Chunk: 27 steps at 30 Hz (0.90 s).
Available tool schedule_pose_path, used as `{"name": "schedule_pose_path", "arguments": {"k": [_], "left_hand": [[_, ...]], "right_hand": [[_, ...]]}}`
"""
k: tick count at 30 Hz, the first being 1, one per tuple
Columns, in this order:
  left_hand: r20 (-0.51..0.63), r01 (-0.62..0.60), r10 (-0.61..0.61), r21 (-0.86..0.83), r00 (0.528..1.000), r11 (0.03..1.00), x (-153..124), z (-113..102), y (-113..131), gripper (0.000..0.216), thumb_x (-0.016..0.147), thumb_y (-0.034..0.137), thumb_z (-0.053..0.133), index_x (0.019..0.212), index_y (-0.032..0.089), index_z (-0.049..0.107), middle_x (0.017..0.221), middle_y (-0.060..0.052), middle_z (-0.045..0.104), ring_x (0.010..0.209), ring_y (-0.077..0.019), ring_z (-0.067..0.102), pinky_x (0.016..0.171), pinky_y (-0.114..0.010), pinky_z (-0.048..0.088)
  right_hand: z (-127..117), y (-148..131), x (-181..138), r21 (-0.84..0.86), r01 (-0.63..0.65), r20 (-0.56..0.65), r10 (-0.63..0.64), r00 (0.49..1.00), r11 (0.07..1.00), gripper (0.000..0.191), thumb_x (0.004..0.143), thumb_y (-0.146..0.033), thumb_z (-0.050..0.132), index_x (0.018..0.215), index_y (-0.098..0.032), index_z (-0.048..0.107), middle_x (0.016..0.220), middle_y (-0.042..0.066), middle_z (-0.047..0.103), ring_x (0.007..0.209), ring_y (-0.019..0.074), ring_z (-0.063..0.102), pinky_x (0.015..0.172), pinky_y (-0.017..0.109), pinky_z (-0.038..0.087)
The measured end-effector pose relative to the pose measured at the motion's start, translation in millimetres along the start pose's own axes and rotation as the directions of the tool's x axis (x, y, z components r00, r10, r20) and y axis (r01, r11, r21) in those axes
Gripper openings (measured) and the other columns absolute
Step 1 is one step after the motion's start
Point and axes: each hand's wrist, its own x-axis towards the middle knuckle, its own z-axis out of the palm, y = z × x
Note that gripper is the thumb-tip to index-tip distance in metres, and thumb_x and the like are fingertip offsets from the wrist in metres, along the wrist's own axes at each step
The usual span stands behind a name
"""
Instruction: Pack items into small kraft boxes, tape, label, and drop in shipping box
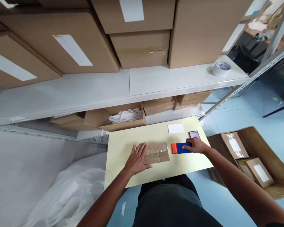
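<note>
A small flat cardboard box lies on the cream tabletop, with shiny clear tape along its upper part. My left hand rests on its left end, fingers stretched out and thumb spread along the near side. Just right of the box, my right hand is closed around a blue tool with an orange end, which looks like a tape dispenser. Its orange end points at the box, with a small gap between them. Behind my right hand lies a phone with its screen lit.
A white card lies at the table's back. Beyond stands a grey shelf with large cartons and a tape roll. Below it, an open carton holds white pieces. A big box stands right, plastic wrap left.
</note>
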Motion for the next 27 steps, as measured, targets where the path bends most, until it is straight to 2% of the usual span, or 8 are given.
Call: {"name": "schedule_pose_path", "arguments": {"k": [4, 7, 10, 15, 19, 23, 27], "left_hand": [[-0.021, -0.015, 0.016, 0.034, 1.000, 0.999, 18, -7, 29, 0.115, 0.081, 0.083, 0.048, 0.164, 0.014, 0.008, 0.167, -0.019, 0.025, 0.154, -0.0366, 0.022, 0.125, -0.057, 0.004], [-0.017, -0.091, 0.092, 0.039, 0.996, 0.995, 38, -7, 61, 0.106, 0.085, 0.078, 0.050, 0.164, 0.019, 0.012, 0.168, -0.017, 0.024, 0.154, -0.0345, 0.021, 0.125, -0.055, 0.005], [-0.008, -0.086, 0.086, 0.061, 0.996, 0.994, 51, -2, 82, 0.098, 0.088, 0.074, 0.051, 0.164, 0.024, 0.015, 0.168, -0.016, 0.022, 0.155, -0.0349, 0.019, 0.124, -0.059, 0.004], [-0.002, -0.101, 0.102, 0.087, 0.995, 0.991, 53, 2, 82, 0.087, 0.092, 0.067, 0.051, 0.163, 0.029, 0.018, 0.169, -0.015, 0.019, 0.155, -0.0348, 0.019, 0.123, -0.059, 0.006], [-0.014, -0.116, 0.118, 0.090, 0.993, 0.989, 53, 2, 79, 0.083, 0.093, 0.063, 0.054, 0.162, 0.031, 0.021, 0.170, -0.013, 0.018, 0.154, -0.0354, 0.020, 0.123, -0.060, 0.007], [-0.007, -0.134, 0.136, 0.106, 0.991, 0.985, 53, 3, 80, 0.075, 0.094, 0.060, 0.055, 0.160, 0.037, 0.027, 0.171, -0.012, 0.014, 0.155, -0.0373, 0.018, 0.121, -0.064, 0.007], [0.000, -0.146, 0.147, 0.130, 0.989, 0.981, 53, 4, 80, 0.071, 0.094, 0.059, 0.056, 0.158, 0.040, 0.031, 0.171, -0.012, 0.014, 0.154, -0.0393, 0.018, 0.119, -0.067, 0.007]], "right_hand": [[11, 8, 10, 0.058, 0.029, -0.022, -0.028, 0.999, 0.998, 0.060, 0.088, -0.074, 0.049, 0.077, -0.019, 0.068, 0.067, 0.006, 0.068, 0.061, 0.0181, 0.060, 0.058, 0.027, 0.037], [16, 12, 16, 0.103, 0.042, -0.022, -0.040, 0.999, 0.994, 0.059, 0.087, -0.075, 0.051, 0.077, -0.019, 0.069, 0.070, 0.007, 0.070, 0.062, 0.0189, 0.062, 0.058, 0.027, 0.038], [20, 19, 18, 0.137, 0.070, -0.031, -0.066, 0.997, 0.988, 0.058, 0.087, -0.074, 0.052, 0.078, -0.019, 0.068, 0.069, 0.007, 0.069, 0.060, 0.0179, 0.060, 0.057, 0.026, 0.037], [28, 41, 12, 0.170, 0.102, -0.067, -0.092, 0.994, 0.980, 0.059, 0.088, -0.073, 0.051, 0.073, -0.019, 0.067, 0.064, 0.005, 0.066, 0.055, 0.0155, 0.056, 0.056, 0.025, 0.036], [27, 44, 7, 0.052, 0.133, -0.095, -0.127, 0.987, 0.990, 0.059, 0.091, -0.072, 0.048, 0.078, -0.018, 0.069, 0.070, 0.009, 0.071, 0.060, 0.0190, 0.062, 0.058, 0.027, 0.037], [16, 27, 4, -0.093, 0.082, -0.043, -0.086, 0.995, 0.992, 0.060, 0.091, -0.071, 0.049, 0.085, -0.018, 0.074, 0.075, 0.013, 0.075, 0.066, 0.0234, 0.069, 0.060, 0.029, 0.040], [0, -12, 6, -0.199, -0.079, 0.030, 0.087, 0.996, 0.977, 0.066, 0.090, -0.073, 0.048, 0.093, -0.015, 0.078, 0.088, 0.020, 0.077, 0.079, 0.0309, 0.074, 0.067, 0.033, 0.048]]}}
